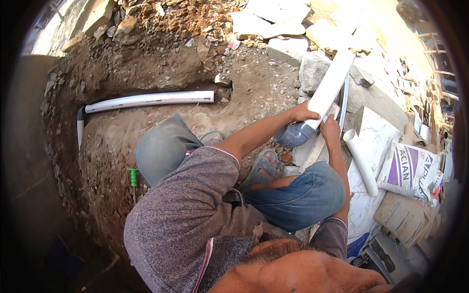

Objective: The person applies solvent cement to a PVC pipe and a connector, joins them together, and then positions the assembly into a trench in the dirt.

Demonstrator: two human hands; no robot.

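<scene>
Two bare hands are at work toward 2 o'clock of the view's centre, where a white pipe (332, 85) points to 1 o'clock, its lower end meeting a dark grey fitting (294, 135). The left hand (304, 113) has its grip clamped on the pipe just above the fitting. The right hand (330, 128) touches the same end on the 4 o'clock side; whether its grip is closed there cannot be told. Beside the fitting runs a pale wooden strip (316, 148). At 3 o'clock, a shorter white pipe (360, 163) rests on a marbled slab (376, 128), near a white and purple sack (403, 171). At 10 o'clock, a long pipe (151, 100) with a black elbow (81, 113) lies in a trench. Between 8 and 9 o'clock stands a green handle (133, 177).
</scene>
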